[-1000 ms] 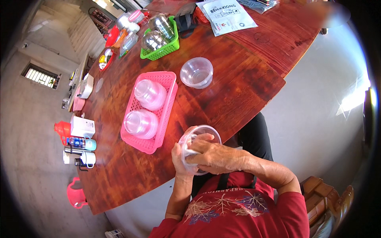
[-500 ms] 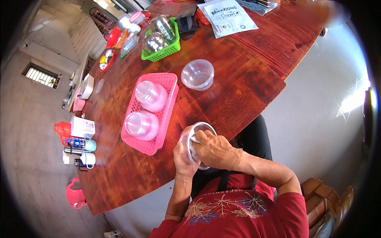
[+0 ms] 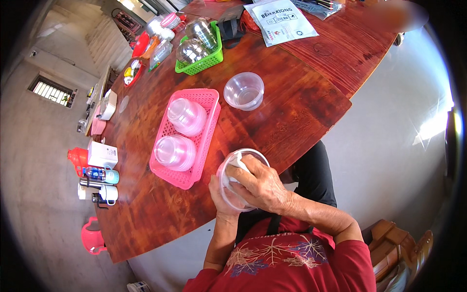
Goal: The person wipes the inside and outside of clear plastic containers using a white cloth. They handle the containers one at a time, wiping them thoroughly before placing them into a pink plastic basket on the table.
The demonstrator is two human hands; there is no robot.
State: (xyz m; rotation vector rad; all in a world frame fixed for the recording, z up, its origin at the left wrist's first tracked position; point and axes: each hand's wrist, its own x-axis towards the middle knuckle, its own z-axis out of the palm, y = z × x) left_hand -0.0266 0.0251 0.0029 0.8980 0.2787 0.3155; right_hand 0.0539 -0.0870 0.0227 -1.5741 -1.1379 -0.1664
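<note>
My left hand [image 3: 222,198] grips a clear plastic bowl [image 3: 224,187] from its outer left side, tilted toward me at the table's near edge. Inside the bowl, my right hand [image 3: 260,184] presses a white tissue or cloth [image 3: 238,163] against the wall, its fingers closed on it. Another clear plastic bowl [image 3: 244,91] stands upright on the table, farther off. To the left lies a pink basket [image 3: 212,104] with two stacks of upturned clear bowls, a far stack [image 3: 187,117] and a near stack [image 3: 175,153].
A green basket [image 3: 206,63] of clear domed items stands beyond the pink one on the wooden table [image 3: 287,87]. A white printed bag [image 3: 282,22] lies at the far right. Along the left edge are a white box [image 3: 102,155], a white mug [image 3: 110,194] and bottles.
My right hand has shifted within the bowl, and more of the white tissue or cloth shows at the rim. The bowl has turned its opening more toward view.
</note>
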